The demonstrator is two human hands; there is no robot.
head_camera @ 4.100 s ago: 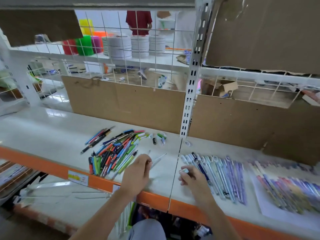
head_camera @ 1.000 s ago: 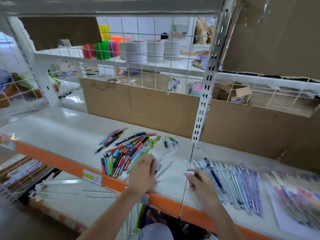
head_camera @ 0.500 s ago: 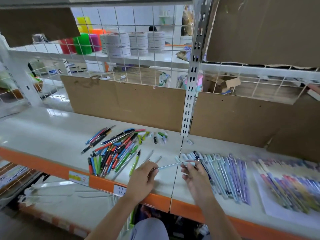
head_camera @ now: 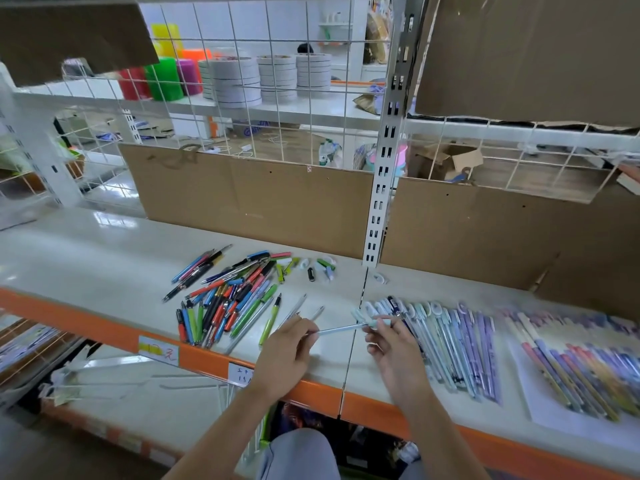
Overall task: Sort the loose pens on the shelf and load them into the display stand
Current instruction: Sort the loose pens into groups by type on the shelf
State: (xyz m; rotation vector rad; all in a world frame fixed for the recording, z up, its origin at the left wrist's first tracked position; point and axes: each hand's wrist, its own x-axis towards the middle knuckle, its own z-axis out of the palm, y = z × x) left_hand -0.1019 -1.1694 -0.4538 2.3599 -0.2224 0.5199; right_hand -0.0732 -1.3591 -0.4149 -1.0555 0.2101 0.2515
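A pale blue pen (head_camera: 341,329) hangs level just above the white shelf (head_camera: 86,258), held at both ends. My left hand (head_camera: 289,348) pinches its tip end, and my right hand (head_camera: 391,344) grips its capped end. Left of my hands lies a mixed heap of coloured pens (head_camera: 225,296). To the right sits a sorted row of pale blue and purple pens (head_camera: 453,337). Further right, purple and pink pens (head_camera: 581,368) lie on a white sheet. No display stand is visible.
Several loose caps (head_camera: 323,268) lie near the slotted white upright (head_camera: 381,188). Cardboard panels (head_camera: 249,199) back the shelf, with a wire grid above. The shelf's front has an orange edge (head_camera: 104,330) with labels. Tape rolls (head_camera: 239,81) sit on a rear shelf.
A second ago my left hand lay flat on loose pens and my right hand rested by the sorted row. Both now hold one pale blue pen between them, lifted off the shelf.
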